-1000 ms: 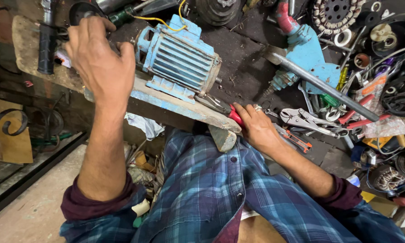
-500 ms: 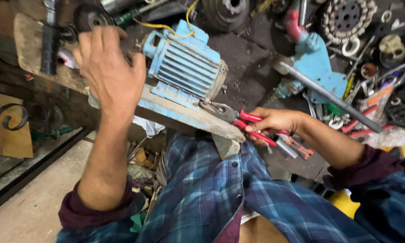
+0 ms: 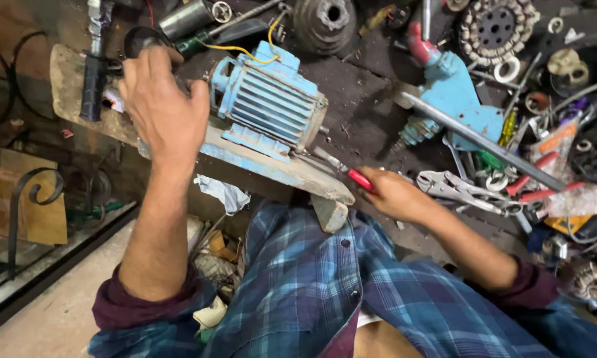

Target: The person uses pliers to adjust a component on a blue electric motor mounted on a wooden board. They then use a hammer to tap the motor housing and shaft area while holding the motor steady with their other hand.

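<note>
Fingers of the right hand point(image 3: 394, 193) wrap the red-handled pliers point(image 3: 343, 169) beside the blue motor point(image 3: 268, 103).

Repair workshop: grimy bench point(image 3: 371, 113), blue electric motor point(image 3: 268, 106), scattered pliers point(image 3: 467, 189), gears point(image 3: 494, 30).

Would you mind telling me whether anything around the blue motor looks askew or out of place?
The blue motor sits on a worn wooden board that juts past the bench edge. Loose yellow wire trails from its top. The left hand covers the motor's end; the right hand holds red-handled pliers at its base.
</note>
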